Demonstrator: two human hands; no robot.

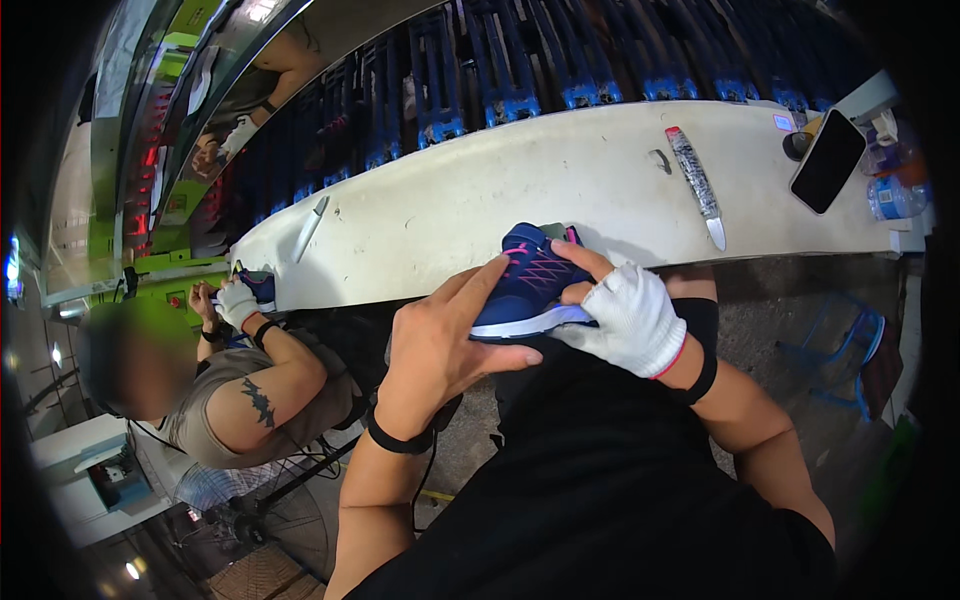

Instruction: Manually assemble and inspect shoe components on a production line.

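Observation:
A navy shoe (540,275) with pink lacing and a white sole is held between my two hands at the near edge of the white bench (430,215). My left hand (440,325), bare, grips its left side, with the thumb under the sole and the fingers along the upper. My right hand (625,315) wears a white glove that leaves some fingertips bare. It holds the shoe's other end, with its index finger at the collar. The sole's underside is hidden from view.
On the bench lie a knife (697,187) with a wrapped handle, a white-handled tool (310,228) and a black phone (829,160). Plastic bottles (893,198) stand at the right end. Blue racks (510,100) line the far side. A co-worker (265,385) sits at left holding another shoe (259,286).

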